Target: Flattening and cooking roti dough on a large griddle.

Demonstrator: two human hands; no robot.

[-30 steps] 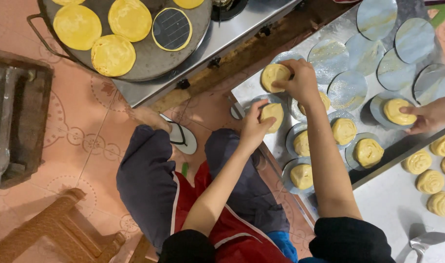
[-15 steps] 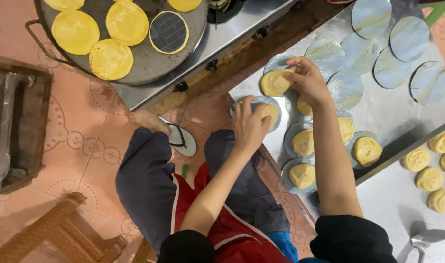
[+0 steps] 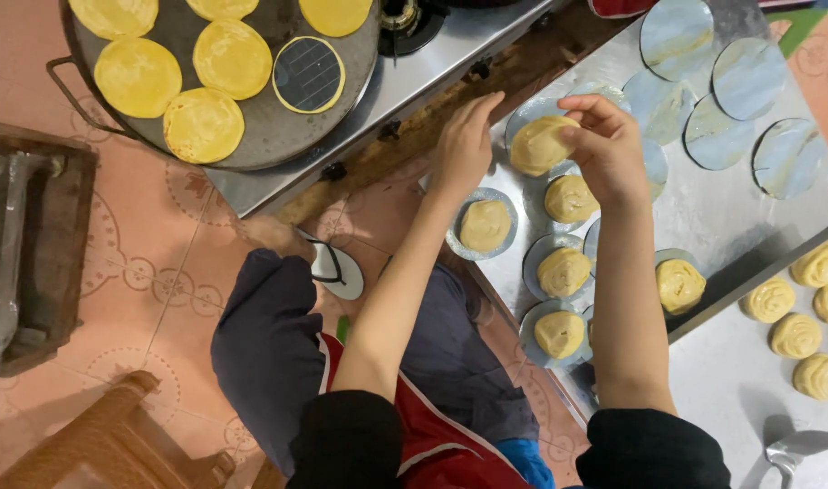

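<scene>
Right hand [image 3: 604, 149] is now pinching a pale yellow dough piece [image 3: 541, 145], fingers clamped on its edge, lifting it over a round disc [image 3: 532, 113] on the worktop [image 3: 704, 204]; half a second ago it was lower, near the other pieces. Left hand [image 3: 464, 145] is resting just beside, fingers together and flat, holding nothing. Dough is looking soft, flattened, slightly domed.
</scene>
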